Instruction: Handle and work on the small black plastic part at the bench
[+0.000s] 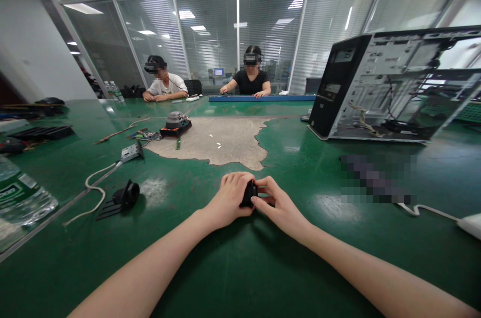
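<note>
Between my two hands, low over the green tabletop (233,268), is a small black object (248,194), mostly hidden by fingers, so its kind does not show. My left hand (232,193) wraps over its left side with the fingers curled across the top. From the right, my right hand (276,203) pinches its edge between thumb and fingertips. Farther left on the table lies a black plastic part with a round duct and slats (126,197). Beyond my hands is a worn beige patch (225,140) in the green surface.
An opened computer case (349,92) stands at the right. Near it are a pixelated dark item (376,178) and a white cable (428,208). A water bottle (22,193), a metal bracket (131,151) and a cooler (176,122) lie leftward. Two people (251,77) sit across the table.
</note>
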The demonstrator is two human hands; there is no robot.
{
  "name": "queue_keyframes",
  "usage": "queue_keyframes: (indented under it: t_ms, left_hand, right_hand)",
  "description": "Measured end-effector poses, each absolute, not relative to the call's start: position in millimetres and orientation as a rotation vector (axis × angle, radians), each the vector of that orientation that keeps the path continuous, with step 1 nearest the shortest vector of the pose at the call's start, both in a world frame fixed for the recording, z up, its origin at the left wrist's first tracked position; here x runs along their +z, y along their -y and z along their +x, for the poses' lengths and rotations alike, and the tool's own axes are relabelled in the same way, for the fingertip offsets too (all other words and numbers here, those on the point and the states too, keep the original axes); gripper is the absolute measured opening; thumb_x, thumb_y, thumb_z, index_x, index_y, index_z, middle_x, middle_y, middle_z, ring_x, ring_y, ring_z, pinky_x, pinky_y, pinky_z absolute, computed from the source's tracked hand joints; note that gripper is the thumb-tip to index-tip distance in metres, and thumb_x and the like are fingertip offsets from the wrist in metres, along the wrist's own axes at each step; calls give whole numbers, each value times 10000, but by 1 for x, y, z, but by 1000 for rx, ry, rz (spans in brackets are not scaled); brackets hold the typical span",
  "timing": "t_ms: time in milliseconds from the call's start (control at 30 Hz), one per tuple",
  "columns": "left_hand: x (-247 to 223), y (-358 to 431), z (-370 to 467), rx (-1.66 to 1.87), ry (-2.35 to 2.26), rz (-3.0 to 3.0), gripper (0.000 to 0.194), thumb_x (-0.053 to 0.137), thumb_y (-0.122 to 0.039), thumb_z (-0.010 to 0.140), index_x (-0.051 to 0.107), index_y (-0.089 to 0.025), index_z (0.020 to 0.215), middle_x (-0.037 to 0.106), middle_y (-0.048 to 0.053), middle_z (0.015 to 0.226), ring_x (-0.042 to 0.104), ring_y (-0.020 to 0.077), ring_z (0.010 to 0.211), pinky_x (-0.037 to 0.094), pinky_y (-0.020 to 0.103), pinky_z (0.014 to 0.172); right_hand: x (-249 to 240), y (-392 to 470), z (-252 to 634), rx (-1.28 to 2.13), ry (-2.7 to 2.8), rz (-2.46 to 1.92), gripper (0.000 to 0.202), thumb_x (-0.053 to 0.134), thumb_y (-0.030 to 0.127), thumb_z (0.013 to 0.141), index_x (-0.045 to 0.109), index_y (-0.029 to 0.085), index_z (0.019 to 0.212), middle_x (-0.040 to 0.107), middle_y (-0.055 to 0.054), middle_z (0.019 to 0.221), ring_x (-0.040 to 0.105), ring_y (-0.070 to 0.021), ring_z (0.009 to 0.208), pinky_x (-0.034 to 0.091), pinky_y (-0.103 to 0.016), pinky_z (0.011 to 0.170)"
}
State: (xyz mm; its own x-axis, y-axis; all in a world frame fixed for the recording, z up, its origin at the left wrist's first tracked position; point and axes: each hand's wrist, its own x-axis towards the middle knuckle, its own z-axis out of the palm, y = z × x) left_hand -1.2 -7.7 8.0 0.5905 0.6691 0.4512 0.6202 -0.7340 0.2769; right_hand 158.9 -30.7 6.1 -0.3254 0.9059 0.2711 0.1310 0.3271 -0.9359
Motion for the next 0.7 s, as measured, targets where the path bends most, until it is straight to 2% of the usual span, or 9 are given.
queue_keyframes:
  t_ms: [133, 300, 700]
  left_hand:
    - [8, 8, 0, 851, -1112, 2722, 559, 593, -202, 637, 318, -196, 1124, 451, 76, 1100, 390, 225, 1064, 289, 373, 896]
    - [5, 7, 0, 844, -1142, 2723, 566, 602, -204, 622, 327, -198, 1116, 454, 77, 1100, 398, 237, 1053, 295, 383, 889]
    - [6, 7, 0, 851, -1114, 2723, 567, 596, -199, 626, 322, -201, 1123, 454, 74, 1093, 398, 234, 1052, 291, 385, 893]
  right_hand:
    - [1, 27, 159, 1141, 1659, -953, 176, 498, 270, 771, 428, 208, 919, 515, -19, 909, 553, -133, 834, 502, -280, 697]
    - [1, 25, 158, 1108, 1648, -1020, 248, 519, 272, 749, 433, 199, 970, 504, -47, 975, 539, -148, 869, 497, -306, 727]
    - [3, 28, 159, 1021, 1697, -953, 143, 498, 240, 766, 452, 206, 897, 492, -22, 922, 524, -149, 915, 501, -271, 701]
